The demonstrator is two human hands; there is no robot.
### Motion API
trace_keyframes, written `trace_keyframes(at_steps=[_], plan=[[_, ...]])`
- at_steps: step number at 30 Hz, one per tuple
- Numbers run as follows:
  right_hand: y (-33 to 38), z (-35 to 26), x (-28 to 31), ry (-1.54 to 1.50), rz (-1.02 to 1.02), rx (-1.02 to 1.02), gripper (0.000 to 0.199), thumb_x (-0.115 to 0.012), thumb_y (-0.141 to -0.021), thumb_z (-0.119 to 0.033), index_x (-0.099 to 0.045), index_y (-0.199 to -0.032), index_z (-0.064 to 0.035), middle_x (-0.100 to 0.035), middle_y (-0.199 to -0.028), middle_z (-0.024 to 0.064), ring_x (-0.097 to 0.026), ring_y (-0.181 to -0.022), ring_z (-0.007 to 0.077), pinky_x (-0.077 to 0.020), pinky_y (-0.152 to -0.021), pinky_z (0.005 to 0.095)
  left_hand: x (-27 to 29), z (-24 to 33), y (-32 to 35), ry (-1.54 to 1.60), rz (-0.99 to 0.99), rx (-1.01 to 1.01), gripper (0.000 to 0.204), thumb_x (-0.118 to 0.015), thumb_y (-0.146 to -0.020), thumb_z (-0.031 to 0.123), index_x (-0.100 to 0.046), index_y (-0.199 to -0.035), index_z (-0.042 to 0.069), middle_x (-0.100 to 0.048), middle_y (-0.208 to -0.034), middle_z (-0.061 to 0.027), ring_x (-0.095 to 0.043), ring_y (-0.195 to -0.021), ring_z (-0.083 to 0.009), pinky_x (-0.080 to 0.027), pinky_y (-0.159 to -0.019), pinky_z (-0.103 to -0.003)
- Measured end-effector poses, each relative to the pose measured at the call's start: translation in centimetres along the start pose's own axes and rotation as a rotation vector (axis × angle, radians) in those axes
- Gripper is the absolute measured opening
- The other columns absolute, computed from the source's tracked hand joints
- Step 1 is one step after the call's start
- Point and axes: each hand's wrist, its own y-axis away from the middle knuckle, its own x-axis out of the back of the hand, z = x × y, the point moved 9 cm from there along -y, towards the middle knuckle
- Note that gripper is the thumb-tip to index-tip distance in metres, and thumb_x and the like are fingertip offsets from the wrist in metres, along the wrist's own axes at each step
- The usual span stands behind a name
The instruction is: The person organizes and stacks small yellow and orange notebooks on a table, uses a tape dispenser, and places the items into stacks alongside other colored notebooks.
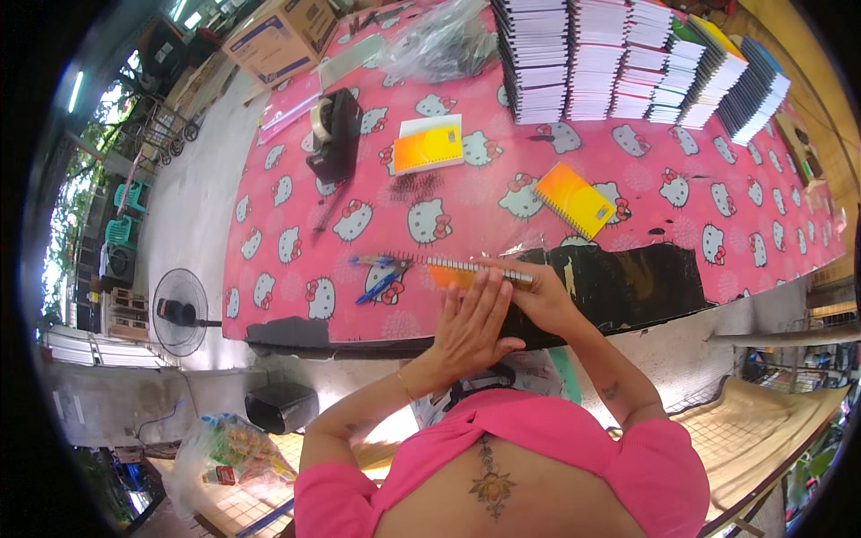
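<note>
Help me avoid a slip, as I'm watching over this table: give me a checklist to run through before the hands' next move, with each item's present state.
1. Held notebook secured at its right end: ok, the right grip is closed there.
2. Its orange cover steadied: ok, the left grip lies flat against it.
3. Pens apart from the held notebook: cannot tell; they lie just left of it.
4. Tape dispenser out of the hands' way: ok, it stands farther back, to the left.
5. Table cover whole along the near edge: not ok, it is torn, and a dark surface shows.
</note>
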Motion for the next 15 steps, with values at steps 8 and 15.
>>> trace_keyframes(at_steps=[8, 15], plan=[[0.2, 2.0, 0.4, 0.0, 0.039, 0.006, 0.026, -0.06, -0.094, -0.005, -0.062, -0.119, 0.0001, -0.072, -0.102, 0.0075, -0.062, -0.09, 0.0113, -0.0511, -0.08, 0.0296, 1.1, 0.2, -1.7, 0.121, 0.003, 0.05, 0.069, -0.044, -0.098, 0.05, -0.042, -0.145, -0.001, -0.038, -0.152, -0.0208, -0.03, -0.145, -0.0343, -0.007, -0.116, -0.061], [-0.3, 1.3, -0.3, 0.36, -0.083, 0.175, 0.023, -0.069, -0.084, -0.003, -0.064, -0.106, -0.0006, -0.068, -0.092, 0.0157, -0.068, -0.089, 0.029, -0.0506, -0.077, 0.0349, 3.5, -3.2, -4.9, 0.219, 0.093, -0.002, 0.025, -0.068, -0.088, 0.024, -0.065, -0.109, 0.012, -0.067, -0.105, -0.0018, -0.064, -0.102, -0.0196, -0.019, -0.115, -0.057]])
